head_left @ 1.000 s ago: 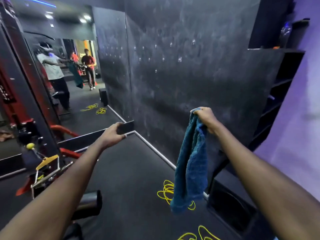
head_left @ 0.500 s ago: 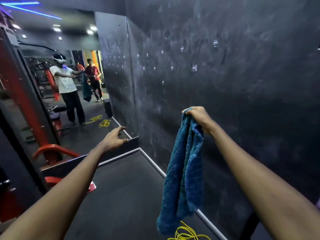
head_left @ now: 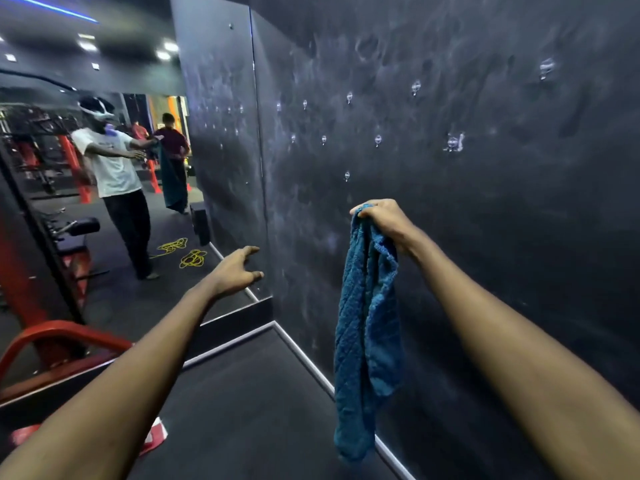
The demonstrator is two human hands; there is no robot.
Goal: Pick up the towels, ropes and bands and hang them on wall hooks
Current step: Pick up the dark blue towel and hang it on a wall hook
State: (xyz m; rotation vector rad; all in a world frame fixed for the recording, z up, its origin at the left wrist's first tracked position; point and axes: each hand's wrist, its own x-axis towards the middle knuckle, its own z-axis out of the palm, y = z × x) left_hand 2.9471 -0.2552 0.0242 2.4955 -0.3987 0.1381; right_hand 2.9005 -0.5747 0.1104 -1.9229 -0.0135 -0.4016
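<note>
Teal towel (head_left: pixel 367 327) hung bunched from our clenched right hand (head_left: pixel 384 220), below the bare hooks (head_left: pixel 346 176); our left hand (head_left: pixel 235 271) was spread, empty. Nothing hung yet; yellow ropes (head_left: pixel 180 251) remained floored.

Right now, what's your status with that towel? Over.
Right hand grip shut on blue towel, which hangs free below the fist. Left hand open, empty. Clear wall hooks ahead, all bare. Nothing between towel and hooks.

Mirror (head_left: pixel 104 202) at left; red machine frame (head_left: pixel 59 336) below; dark floor (head_left: pixel 249 403).
</note>
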